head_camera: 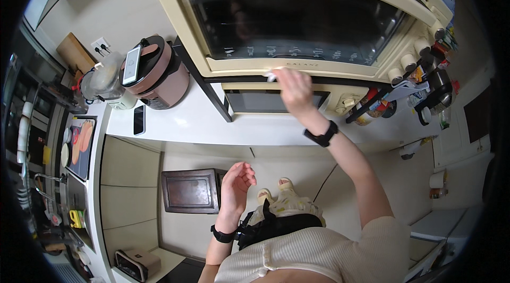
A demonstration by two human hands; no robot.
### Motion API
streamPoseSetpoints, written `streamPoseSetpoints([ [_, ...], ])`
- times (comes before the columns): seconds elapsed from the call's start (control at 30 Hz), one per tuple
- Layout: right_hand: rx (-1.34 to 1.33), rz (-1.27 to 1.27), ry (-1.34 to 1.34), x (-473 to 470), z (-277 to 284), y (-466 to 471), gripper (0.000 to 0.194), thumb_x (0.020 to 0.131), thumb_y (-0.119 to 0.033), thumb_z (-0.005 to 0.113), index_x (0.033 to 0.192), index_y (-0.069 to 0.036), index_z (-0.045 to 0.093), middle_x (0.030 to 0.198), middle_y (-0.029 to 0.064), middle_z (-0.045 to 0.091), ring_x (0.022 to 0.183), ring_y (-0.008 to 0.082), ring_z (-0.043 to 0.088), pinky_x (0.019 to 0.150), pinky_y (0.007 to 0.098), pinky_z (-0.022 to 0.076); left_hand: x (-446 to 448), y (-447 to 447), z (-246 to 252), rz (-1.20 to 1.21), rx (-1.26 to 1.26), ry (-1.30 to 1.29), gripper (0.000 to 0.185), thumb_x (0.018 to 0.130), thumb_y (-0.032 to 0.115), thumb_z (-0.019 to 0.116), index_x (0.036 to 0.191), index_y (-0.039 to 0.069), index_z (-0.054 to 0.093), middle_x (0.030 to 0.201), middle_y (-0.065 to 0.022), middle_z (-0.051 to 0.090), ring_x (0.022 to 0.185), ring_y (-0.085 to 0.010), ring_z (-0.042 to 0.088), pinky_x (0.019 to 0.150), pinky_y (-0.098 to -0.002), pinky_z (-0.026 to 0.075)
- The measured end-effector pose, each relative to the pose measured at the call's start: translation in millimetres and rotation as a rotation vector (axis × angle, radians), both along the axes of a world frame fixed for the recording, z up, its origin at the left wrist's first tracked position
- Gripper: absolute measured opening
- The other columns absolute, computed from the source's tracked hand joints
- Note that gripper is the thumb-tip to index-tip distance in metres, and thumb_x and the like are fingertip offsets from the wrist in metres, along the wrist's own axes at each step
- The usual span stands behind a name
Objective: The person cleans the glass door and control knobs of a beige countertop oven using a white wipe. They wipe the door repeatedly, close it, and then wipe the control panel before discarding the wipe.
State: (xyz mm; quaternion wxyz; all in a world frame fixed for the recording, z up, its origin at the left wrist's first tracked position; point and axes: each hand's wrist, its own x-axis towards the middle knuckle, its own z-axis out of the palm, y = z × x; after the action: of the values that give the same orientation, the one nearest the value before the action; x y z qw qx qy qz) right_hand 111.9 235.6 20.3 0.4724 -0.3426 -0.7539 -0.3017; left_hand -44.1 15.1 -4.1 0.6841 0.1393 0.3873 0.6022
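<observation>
My right hand (295, 90) is shut on a small white wipe or tissue (272, 75), mostly hidden under the fingers. It is at the lower front edge of a cream Galanz countertop oven (239, 66), whose glass door (295, 20) is closed. Below the oven, partly covered by my right hand, stands a cream microwave (255, 102) within a black metal rack (215, 102). My left hand (237, 183) hangs in front of my body, palm turned inward, with loosely curled fingers and nothing in it.
A pink electric pressure cooker (163, 80) with a white phone (132, 64) on its lid stands left on the white counter (191, 123). A black phone (139, 119) lies nearby. A dark wooden stool (190, 191) sits on the floor. Jars (370, 111) crowd the rack's right side.
</observation>
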Motion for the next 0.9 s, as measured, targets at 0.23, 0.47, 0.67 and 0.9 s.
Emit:
streamPoseSetpoints([
  [0.23, 0.004, -0.004, -0.088, 3, 5, 0, 0.026, 0.072, 0.001, 0.062, 0.097, -0.005, 0.066, 0.094, 0.0021, 0.061, 0.090, 0.0162, 0.055, 0.077, 0.0298, 0.0396, -7, 0, -2, 0.020, -0.037, -0.014, 0.023, 0.092, 0.022, 0.045, 0.094, 0.003, 0.057, 0.078, -0.0040, 0.058, 0.070, -0.0147, 0.056, 0.065, -0.0270, 0.046],
  [0.47, 0.069, 0.019, 0.021, -21, 10, -3, 0.022, 0.074, -0.001, 0.063, 0.095, -0.005, 0.068, 0.093, 0.0010, 0.061, 0.086, 0.0155, 0.055, 0.073, 0.0300, 0.0386, -14, 2, -2, 0.055, -0.026, -0.012, 0.023, 0.092, 0.022, 0.045, 0.095, 0.002, 0.057, 0.079, -0.0038, 0.059, 0.070, -0.0144, 0.056, 0.065, -0.0267, 0.046],
  [0.67, 0.051, -0.004, -0.006, -6, 6, 0, 0.022, 0.074, 0.000, 0.062, 0.094, -0.007, 0.068, 0.093, -0.0006, 0.061, 0.085, 0.0147, 0.054, 0.073, 0.0300, 0.0384, -19, 4, -6, 0.049, -0.026, -0.018, 0.023, 0.092, 0.023, 0.046, 0.096, 0.002, 0.057, 0.079, -0.0038, 0.059, 0.070, -0.0143, 0.055, 0.065, -0.0266, 0.046],
  [0.9, 0.019, -0.062, 0.019, 16, -8, 0, 0.022, 0.075, -0.003, 0.064, 0.096, -0.005, 0.068, 0.097, 0.0014, 0.061, 0.087, 0.0154, 0.055, 0.075, 0.0296, 0.0374, -37, -7, -11, 0.149, -0.055, -0.030, 0.022, 0.091, 0.022, 0.047, 0.095, 0.002, 0.057, 0.078, -0.0042, 0.059, 0.068, -0.0148, 0.055, 0.065, -0.0268, 0.045],
])
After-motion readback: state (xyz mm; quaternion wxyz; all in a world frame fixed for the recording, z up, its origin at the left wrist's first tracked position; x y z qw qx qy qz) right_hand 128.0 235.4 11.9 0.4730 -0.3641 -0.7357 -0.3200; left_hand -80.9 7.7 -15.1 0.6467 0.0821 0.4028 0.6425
